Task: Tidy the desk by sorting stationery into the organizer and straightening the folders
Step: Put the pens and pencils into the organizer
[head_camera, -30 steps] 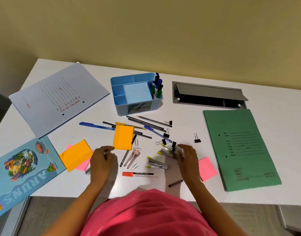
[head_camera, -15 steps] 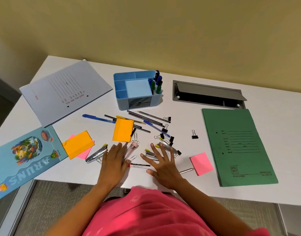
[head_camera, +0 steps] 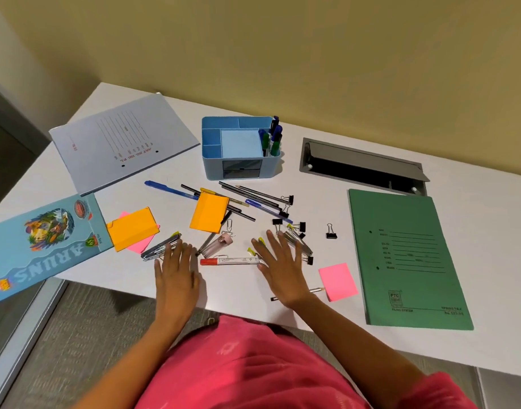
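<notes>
A blue organizer (head_camera: 212, 160) stands at the back centre with several markers (head_camera: 272, 138) in its right slot. Loose pens and pencils (head_camera: 247, 196), binder clips (head_camera: 331, 233) and orange sticky pads (head_camera: 207, 212) lie scattered in front of it. My left hand (head_camera: 176, 268) lies flat, fingers straight, touching a stapler (head_camera: 160, 249). My right hand (head_camera: 283, 264) lies flat with spread fingers over more staplers (head_camera: 297, 242). A red-capped marker (head_camera: 229, 261) lies between the hands. Folders: grey (head_camera: 117, 143) at back left, green (head_camera: 403, 258) at right, a blue printed one (head_camera: 38, 246) overhanging the left edge.
A grey cable hatch (head_camera: 362, 166) is open at the back right. A pink sticky pad (head_camera: 337, 281) and a pencil (head_camera: 316, 290) lie near the front edge. Another orange pad on pink notes (head_camera: 132, 231) lies at left. The wall runs behind the white desk (head_camera: 474, 343).
Both hands have slid back toward the front edge and spread flat. The red-capped marker now lies uncovered between them. The camera view tilted slightly.
</notes>
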The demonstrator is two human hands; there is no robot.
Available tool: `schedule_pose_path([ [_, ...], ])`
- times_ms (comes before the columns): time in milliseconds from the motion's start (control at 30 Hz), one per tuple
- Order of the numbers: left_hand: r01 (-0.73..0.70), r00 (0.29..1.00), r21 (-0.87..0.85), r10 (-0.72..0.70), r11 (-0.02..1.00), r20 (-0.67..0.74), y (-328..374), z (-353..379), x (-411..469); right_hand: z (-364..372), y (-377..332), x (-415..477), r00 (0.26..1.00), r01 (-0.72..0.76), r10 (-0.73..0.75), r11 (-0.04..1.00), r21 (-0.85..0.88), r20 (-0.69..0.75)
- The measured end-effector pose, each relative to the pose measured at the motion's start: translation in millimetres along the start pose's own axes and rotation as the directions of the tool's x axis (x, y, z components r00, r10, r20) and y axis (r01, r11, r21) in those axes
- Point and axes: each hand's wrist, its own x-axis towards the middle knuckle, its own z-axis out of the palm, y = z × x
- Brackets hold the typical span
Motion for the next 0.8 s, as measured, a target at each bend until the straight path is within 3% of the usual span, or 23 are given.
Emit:
schedule_pose_path([
  [100, 0.030, 0.999, -0.011, -0.030, 0.999, 0.016, -1, 2, -3, 1, -12, 10, 0.975, 0.186, -0.180, 0.982, 0.038, -0.129],
  [167, 0.031, 0.999, -0.010, -0.030, 0.999, 0.036, -3, 2, -4, 1, -24, 17, 0.962, 0.251, -0.242, 0.966, 0.060, -0.124],
  [333, 0.008, 0.999, 0.023, -0.009, 1.000, 0.040, -7, -3, 2, -1, -47, 33, 0.965, 0.259, -0.261, 0.964, -0.065, -0.021],
  [500, -0.008, 1.000, -0.032, 0.009, 0.999, 0.022, -11, -15, 18, -6, -46, 42, 0.948, 0.259, -0.275, 0.959, -0.115, -0.161],
  [667, -0.004, 1.000, -0.129, 0.003, 0.992, -0.013, -24, -27, 46, -33, -35, 58, 0.940, 0.133, -0.113, 0.990, 0.040, -0.321],
  [733, 0.009, 1.000, -0.192, -0.012, 0.981, -0.014, -26, -33, 65, -52, -31, 68, 0.934, 0.048, 0.051, 0.963, 0.266, -0.355],
  [800, 0.042, 0.999, -0.280, -0.043, 0.959, 0.002, -22, -41, 87, -73, -25, 84, 0.902, -0.018, 0.240, 0.851, 0.524, -0.359],
])
